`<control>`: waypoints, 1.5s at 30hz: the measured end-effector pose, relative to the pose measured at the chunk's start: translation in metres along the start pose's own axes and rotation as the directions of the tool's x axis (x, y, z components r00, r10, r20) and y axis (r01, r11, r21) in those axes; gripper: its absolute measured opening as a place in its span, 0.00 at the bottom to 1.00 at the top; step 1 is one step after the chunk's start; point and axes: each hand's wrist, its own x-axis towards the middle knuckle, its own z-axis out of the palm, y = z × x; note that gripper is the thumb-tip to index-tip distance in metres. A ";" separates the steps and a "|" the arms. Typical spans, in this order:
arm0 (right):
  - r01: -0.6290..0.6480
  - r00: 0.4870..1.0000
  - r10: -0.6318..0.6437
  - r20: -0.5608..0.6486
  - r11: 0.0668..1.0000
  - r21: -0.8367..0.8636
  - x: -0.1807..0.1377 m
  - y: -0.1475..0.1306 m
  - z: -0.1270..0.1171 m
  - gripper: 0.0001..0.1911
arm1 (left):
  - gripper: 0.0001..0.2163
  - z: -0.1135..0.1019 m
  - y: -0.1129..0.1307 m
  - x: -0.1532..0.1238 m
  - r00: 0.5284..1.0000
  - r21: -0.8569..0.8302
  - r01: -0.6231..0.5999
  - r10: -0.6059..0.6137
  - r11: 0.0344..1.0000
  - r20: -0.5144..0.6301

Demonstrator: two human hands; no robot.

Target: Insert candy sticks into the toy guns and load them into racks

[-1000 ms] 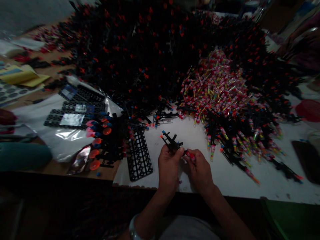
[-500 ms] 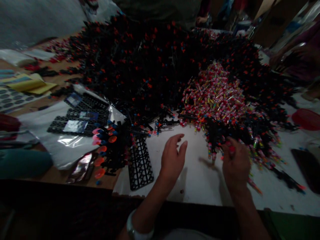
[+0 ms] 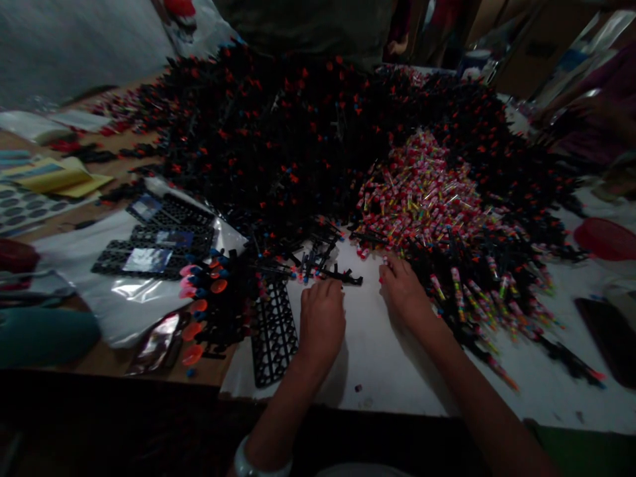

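Note:
My left hand (image 3: 322, 321) is curled at the near edge of the clutter, its fingers closed on a black toy gun (image 3: 350, 277) that lies sideways. Much of the grip is hidden behind the knuckles. To the right, my right hand (image 3: 405, 288) is pinched at the front of a heap of small pink-labelled candy tubes (image 3: 427, 185). A bit of pink and red shows at its fingertips, apparently a candy tube. Behind both hands rises a large pile of black toy guns (image 3: 278, 132) with orange tips. Toy guns with candy tubes attached (image 3: 457, 295) lie right of my right hand.
A black plastic grid (image 3: 275, 334) lies left of my left hand, beside toy guns with orange suction cups (image 3: 193, 331). Further left are labelled black grids (image 3: 149, 258) on plastic film. A phone (image 3: 606, 338) and red lid (image 3: 603, 238) are at right. Another person's arm (image 3: 596, 116) is beyond.
My left hand has moved forward and closed on a toy gun, which has shifted nearer. My right hand has swung left from the finished-looking guns to the front of the candy tubes.

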 end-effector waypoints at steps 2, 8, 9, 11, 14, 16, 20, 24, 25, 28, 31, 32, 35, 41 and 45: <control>0.055 0.998 -0.058 0.038 0.996 0.064 -0.013 -0.001 -0.005 0.20 | 0.11 -0.003 -0.003 0.001 0.993 -0.056 0.103 -0.106 0.993 -0.045; -0.009 1.000 0.014 -0.018 0.968 0.251 -0.027 0.004 -0.012 0.19 | 0.17 0.003 0.001 0.019 0.984 0.070 0.176 -0.174 0.982 -0.040; -0.040 0.999 0.047 -0.025 0.972 0.232 -0.024 0.006 -0.013 0.17 | 0.17 0.005 0.002 0.020 0.989 0.103 0.151 -0.150 0.983 -0.012; -0.059 0.998 0.065 -0.026 0.984 0.168 -0.016 0.006 -0.016 0.15 | 0.15 0.007 0.002 0.022 0.992 0.131 0.123 -0.126 0.984 0.020; -0.026 1.000 0.026 -0.007 0.996 0.091 -0.008 -0.006 -0.016 0.11 | 0.12 0.009 -0.001 0.020 0.994 0.084 0.106 -0.106 0.991 -0.001; -0.007 1.000 0.007 0.028 1.000 0.025 -0.009 -0.020 -0.012 0.07 | 0.10 0.009 -0.004 0.018 0.995 0.021 0.100 -0.099 0.995 -0.031; 0.028 0.998 -0.029 0.062 1.000 0.013 -0.022 -0.045 0.003 0.04 | 0.11 0.011 -0.010 0.012 0.993 -0.114 0.056 -0.066 0.992 -0.093; -0.161 0.984 0.175 -0.008 0.917 0.366 -0.028 -0.042 -0.001 0.08 | 0.13 0.009 -0.014 0.004 0.990 -0.227 -0.035 0.003 0.973 -0.141; -0.219 0.971 0.240 0.010 0.864 0.453 -0.027 -0.040 -0.005 0.09 | 0.13 0.009 -0.014 0.003 0.989 -0.239 -0.047 0.011 0.970 -0.146; -0.305 0.951 0.272 0.147 0.747 0.591 -0.025 -0.039 -0.017 0.12 | 0.13 0.008 -0.008 -0.001 0.990 -0.269 -0.058 0.022 0.961 -0.138; -0.337 0.941 0.266 0.208 0.687 0.644 -0.027 -0.043 -0.021 0.10 | 0.17 0.008 0.002 -0.008 0.981 -0.394 0.016 -0.091 0.919 -0.171; -0.366 0.928 0.308 0.209 0.650 0.666 -0.029 -0.044 -0.022 0.10 | 0.19 0.007 0.005 -0.011 0.966 -0.477 0.078 -0.184 0.876 -0.181; -0.444 0.883 0.368 0.293 0.448 0.776 -0.037 -0.045 -0.024 0.13 | 0.22 0.005 0.011 -0.022 0.912 -0.796 0.285 -0.408 0.534 0.052; -0.464 0.886 0.195 0.421 0.372 0.804 -0.054 -0.045 -0.030 0.14 | 0.15 0.007 0.013 -0.032 0.833 -0.861 0.502 -0.222 -0.083 0.507; -0.389 0.921 0.242 0.304 0.568 0.725 -0.062 -0.040 -0.036 0.16 | 0.15 0.007 0.016 -0.030 0.774 -0.820 0.546 -0.269 -0.174 0.572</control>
